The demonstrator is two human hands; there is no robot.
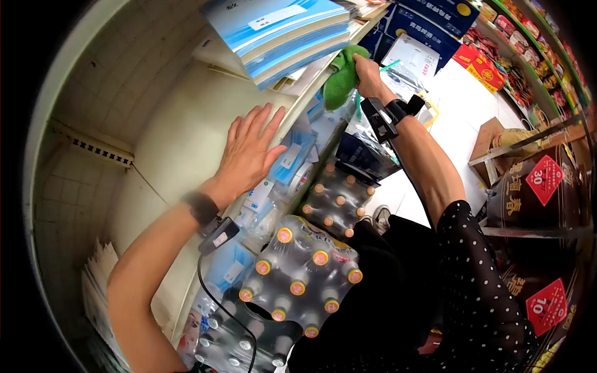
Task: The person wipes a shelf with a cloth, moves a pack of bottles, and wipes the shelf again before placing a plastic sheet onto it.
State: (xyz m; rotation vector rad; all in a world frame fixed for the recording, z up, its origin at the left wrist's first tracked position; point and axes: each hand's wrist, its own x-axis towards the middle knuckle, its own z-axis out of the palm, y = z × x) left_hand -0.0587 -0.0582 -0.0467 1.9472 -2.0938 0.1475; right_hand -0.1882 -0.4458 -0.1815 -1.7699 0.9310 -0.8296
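Observation:
My right hand grips a green cloth, which hangs against the front edge of the shelf. Flat on the pale shelf board lies my left hand, its fingers spread and holding nothing. Just beyond the left fingertips rises a stack of blue-covered booklets with a white label on top. Both wrists wear dark straps with small devices; a black cable runs down from the left one.
Shrink-wrapped bottle packs stand below the shelf edge, beside blue packets on a lower level. Dark blue boxes are piled at the back. Snack shelves line the right, with large dark packages bearing red price tags nearer.

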